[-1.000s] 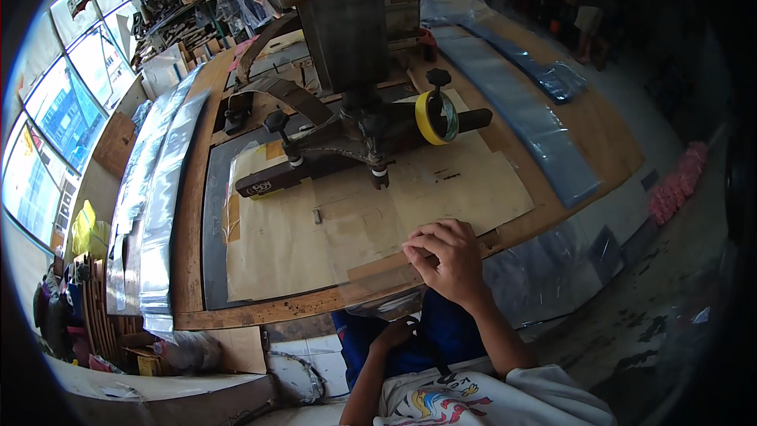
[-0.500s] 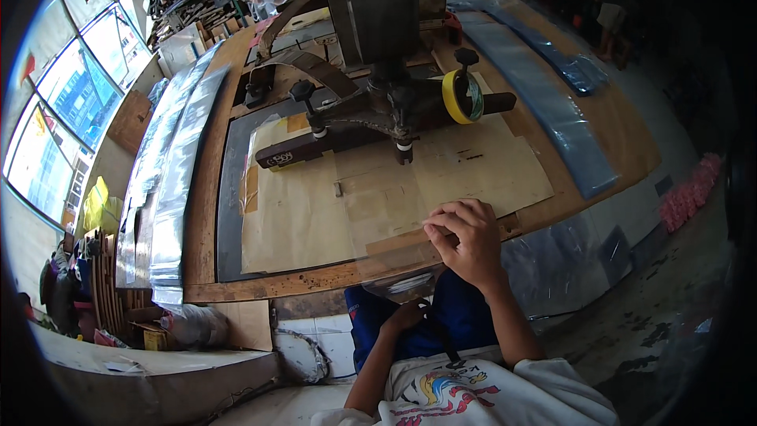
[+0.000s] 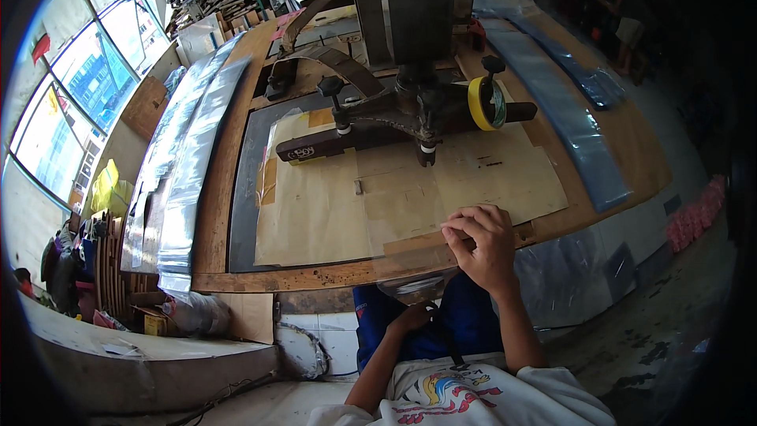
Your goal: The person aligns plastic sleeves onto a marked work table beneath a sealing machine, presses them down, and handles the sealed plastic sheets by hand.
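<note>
The right hand [image 3: 482,248] pinched a clear plastic sheet [image 3: 410,256] at the surface's [image 3: 213,189] near edge, short of the press head [image 3: 426,150]. The left hand [image 3: 410,319] rested in the lap, fingers curled, holding nothing visible.

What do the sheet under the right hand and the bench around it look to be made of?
The sheet looks like brown cardboard or kraft paper under a clear, glossy plastic film: matte tan, patched pieces, with glare near the edge where the right hand pinches it. The bench seems to be bare wood, orange-brown with worn edges. The left hand rests low on the lap.
</note>
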